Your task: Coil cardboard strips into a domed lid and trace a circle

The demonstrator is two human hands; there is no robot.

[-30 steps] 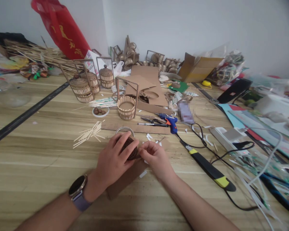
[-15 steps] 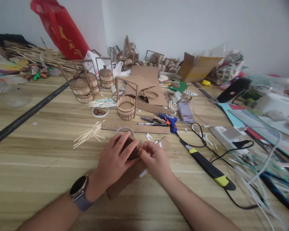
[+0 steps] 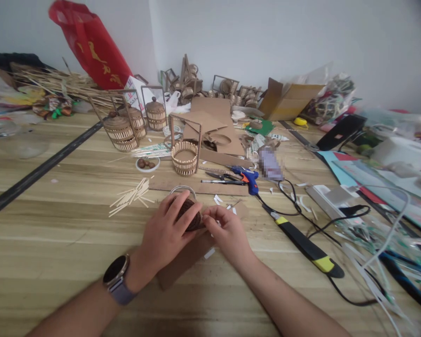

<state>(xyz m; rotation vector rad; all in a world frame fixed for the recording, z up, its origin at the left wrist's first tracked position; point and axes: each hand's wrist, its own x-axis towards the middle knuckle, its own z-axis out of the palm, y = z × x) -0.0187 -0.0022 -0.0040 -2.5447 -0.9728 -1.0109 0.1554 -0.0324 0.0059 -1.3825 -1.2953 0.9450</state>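
While the L hand (image 3: 163,231) covers the dk brown woven piece (image 3: 195,221) from its left, fingers part-spread & curled around it, the R hand (image 3: 228,230) meets its right edge, thumb & forefinger pinched tog.; can't tell what, if anything, is btwn the tips. So the piece sits btwn both, mostly under the L. Looks round, no clear long axis; the cardboard piece (image 3: 184,264) on its near side runs near left to far right. Pale ring (image 3: 183,187) just beyond, far side.
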